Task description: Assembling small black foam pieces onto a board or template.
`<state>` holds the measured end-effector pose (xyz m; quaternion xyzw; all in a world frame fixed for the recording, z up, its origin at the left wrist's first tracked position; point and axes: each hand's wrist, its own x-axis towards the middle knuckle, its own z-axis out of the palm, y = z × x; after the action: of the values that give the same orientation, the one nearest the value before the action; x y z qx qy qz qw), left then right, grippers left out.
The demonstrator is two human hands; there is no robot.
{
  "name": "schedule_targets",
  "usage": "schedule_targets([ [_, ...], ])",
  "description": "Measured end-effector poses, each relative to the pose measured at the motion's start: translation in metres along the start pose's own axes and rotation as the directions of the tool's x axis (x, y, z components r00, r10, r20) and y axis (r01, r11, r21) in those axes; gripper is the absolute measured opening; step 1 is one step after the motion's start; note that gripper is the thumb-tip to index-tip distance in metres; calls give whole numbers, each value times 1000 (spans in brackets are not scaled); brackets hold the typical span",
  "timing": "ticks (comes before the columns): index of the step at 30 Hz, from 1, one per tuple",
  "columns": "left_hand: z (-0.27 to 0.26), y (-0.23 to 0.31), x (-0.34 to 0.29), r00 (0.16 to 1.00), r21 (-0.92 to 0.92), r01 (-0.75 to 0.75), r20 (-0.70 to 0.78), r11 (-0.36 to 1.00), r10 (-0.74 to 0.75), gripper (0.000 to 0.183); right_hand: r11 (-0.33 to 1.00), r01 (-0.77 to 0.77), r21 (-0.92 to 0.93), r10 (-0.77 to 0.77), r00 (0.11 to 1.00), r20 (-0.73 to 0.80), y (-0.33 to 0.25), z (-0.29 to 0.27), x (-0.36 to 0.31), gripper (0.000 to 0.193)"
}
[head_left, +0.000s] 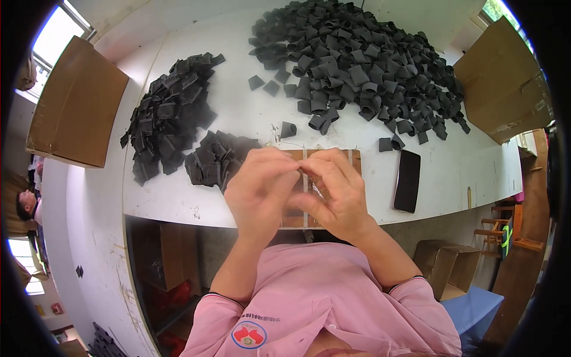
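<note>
My left hand (262, 187) and my right hand (338, 190) meet fingertip to fingertip above a brown wooden board (355, 159) at the table's near edge. Both sets of fingers are bent into a pinch; whatever lies between them is too small or hidden to make out. The left hand is slightly blurred. Pale strips run across the board, which my hands partly cover. Just beyond the hands lies a single dark grey fabric loop (288, 130). Beside my left hand is a small heap of flat dark grey fabric pieces (208, 162).
A large pile of dark grey fabric loops (363, 65) covers the far right of the white table (238, 113). Another pile of flat pieces (172, 110) lies left. A black phone (407, 181) rests right. Cardboard boxes (77, 104) (505, 83) flank the table. A person (27, 203) shows far left.
</note>
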<state>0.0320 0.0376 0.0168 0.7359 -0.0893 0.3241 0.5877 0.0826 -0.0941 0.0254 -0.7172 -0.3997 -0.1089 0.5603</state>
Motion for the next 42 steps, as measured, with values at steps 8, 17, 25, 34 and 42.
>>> schedule_targets([
  [8,13,22,-5,691,-770,232,-300,595,-658,10,934,193,-302,-230,969,-90,-3,8,14,25],
  [17,14,16,-21,841,-502,235,-324,833,-433,8,981,169,-96,-177,981,-77,12,13,1,18],
  [25,-4,-26,-42,798,-85,453,-406,888,-446,11,801,-423,423,393,905,161,14,-34,48,11],
  [34,-18,-106,-37,950,877,269,-175,399,-257,24,646,-707,288,673,705,224,27,-10,-28,17],
  [42,-29,-108,-51,997,832,71,-52,550,-50,9,701,-699,144,587,679,440,23,12,-57,22],
])
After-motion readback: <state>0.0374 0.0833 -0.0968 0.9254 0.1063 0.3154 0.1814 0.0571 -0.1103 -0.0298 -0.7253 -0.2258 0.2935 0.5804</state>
